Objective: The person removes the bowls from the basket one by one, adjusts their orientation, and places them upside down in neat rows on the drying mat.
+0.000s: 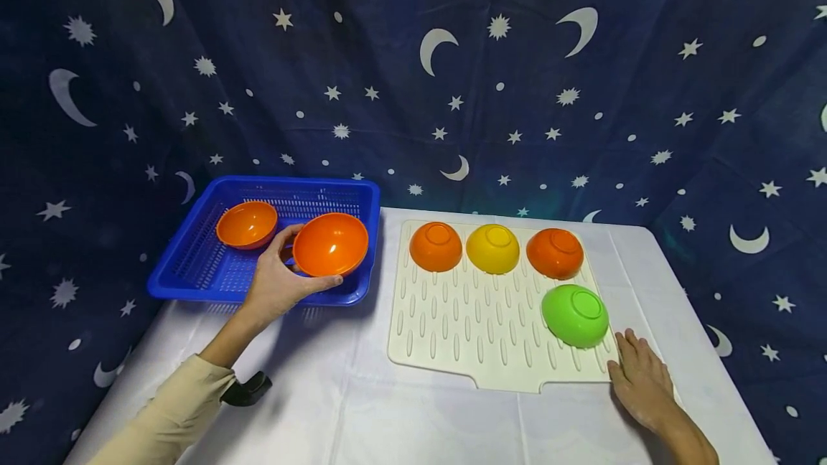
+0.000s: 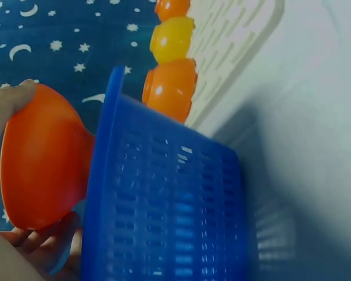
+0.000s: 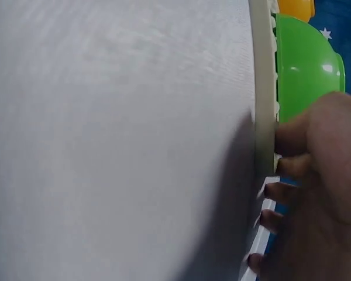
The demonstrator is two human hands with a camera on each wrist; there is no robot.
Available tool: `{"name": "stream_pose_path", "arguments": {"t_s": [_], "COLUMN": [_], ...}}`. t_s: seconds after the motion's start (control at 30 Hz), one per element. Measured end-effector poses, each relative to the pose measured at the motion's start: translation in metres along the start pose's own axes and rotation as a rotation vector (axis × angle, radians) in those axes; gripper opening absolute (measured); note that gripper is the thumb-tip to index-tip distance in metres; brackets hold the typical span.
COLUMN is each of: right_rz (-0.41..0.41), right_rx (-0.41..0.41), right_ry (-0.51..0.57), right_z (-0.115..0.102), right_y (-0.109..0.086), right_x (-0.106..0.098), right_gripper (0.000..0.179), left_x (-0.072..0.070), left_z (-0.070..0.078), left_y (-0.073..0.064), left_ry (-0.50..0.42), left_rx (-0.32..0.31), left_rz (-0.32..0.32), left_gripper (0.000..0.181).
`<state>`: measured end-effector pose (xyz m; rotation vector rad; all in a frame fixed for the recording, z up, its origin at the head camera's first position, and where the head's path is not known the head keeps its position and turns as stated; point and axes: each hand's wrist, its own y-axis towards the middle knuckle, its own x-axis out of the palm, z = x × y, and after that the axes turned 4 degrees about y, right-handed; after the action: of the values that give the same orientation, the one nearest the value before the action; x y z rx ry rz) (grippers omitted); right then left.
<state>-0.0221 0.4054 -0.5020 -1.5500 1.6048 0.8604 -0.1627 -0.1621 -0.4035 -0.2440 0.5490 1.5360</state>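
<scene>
My left hand (image 1: 274, 282) grips an orange bowl (image 1: 331, 244) by its sides, thumb in front and fingers behind, at the right part of a blue basket (image 1: 164, 285). The bowl's opening faces up toward the head camera. In the left wrist view the same bowl (image 2: 44, 161) overlaps the basket's rim. A smaller-looking orange bowl (image 1: 248, 224) sits inside the basket at the left. My right hand (image 1: 642, 379) rests with extended fingers at the right edge of a cream draining mat (image 1: 452, 329), near an upside-down green bowl (image 1: 575, 316).
Along the mat's back edge stand an orange bowl (image 1: 436, 246), a yellow bowl (image 1: 493, 248) and a darker orange bowl (image 1: 555, 253), all upside down. A white cloth (image 1: 426, 422) covers the table. Behind it hangs a dark blue curtain (image 1: 388, 41) with moons and stars.
</scene>
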Motion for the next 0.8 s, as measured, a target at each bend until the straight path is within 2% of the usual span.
{"name": "stream_pose_path", "arguments": {"t_s": [0.07, 0.13, 0.2, 0.27, 0.37, 0.43, 0.5, 0.6, 0.8], "right_rz": [0.084, 0.205, 0.317, 0.441, 0.579, 0.63, 0.622, 0.511, 0.218], "right_rx": [-0.024, -0.035, -0.009, -0.026, -0.12, -0.249, -0.352, -0.432, -0.388], "right_ry": [0.032, 0.079, 0.111, 0.148, 0.173, 0.204, 0.242, 0.337, 0.537], "right_z": [0.0, -0.001, -0.007, -0.018, -0.04, -0.056, -0.073, -0.099, -0.144], "right_y": [0.002, 0.003, 0.002, 0.003, 0.006, 0.008, 0.01, 0.013, 0.023], "right_x": [-0.004, -0.007, -0.01, -0.01, -0.006, -0.001, 0.007, 0.022, 0.052], "right_gripper": [0.046, 0.043, 0.043, 0.044, 0.041, 0.036, 0.032, 0.032, 0.031], "left_x": [0.006, 0.012, 0.017, 0.02, 0.025, 0.028, 0.033, 0.042, 0.065], "left_z": [0.002, 0.004, 0.006, 0.008, 0.012, 0.014, 0.016, 0.02, 0.025], "left_y": [-0.001, -0.002, -0.004, -0.007, -0.01, -0.013, -0.015, -0.02, -0.024], "left_ry": [-0.007, -0.016, -0.024, -0.019, 0.001, 0.029, 0.056, 0.127, 0.245], "left_rx": [0.018, 0.032, 0.041, 0.048, 0.065, 0.091, 0.13, 0.22, 0.454], "left_rz": [0.002, -0.001, -0.009, -0.011, 0.001, 0.018, 0.037, 0.071, 0.116], "left_gripper": [0.091, 0.093, 0.093, 0.094, 0.097, 0.1, 0.104, 0.108, 0.111]}}
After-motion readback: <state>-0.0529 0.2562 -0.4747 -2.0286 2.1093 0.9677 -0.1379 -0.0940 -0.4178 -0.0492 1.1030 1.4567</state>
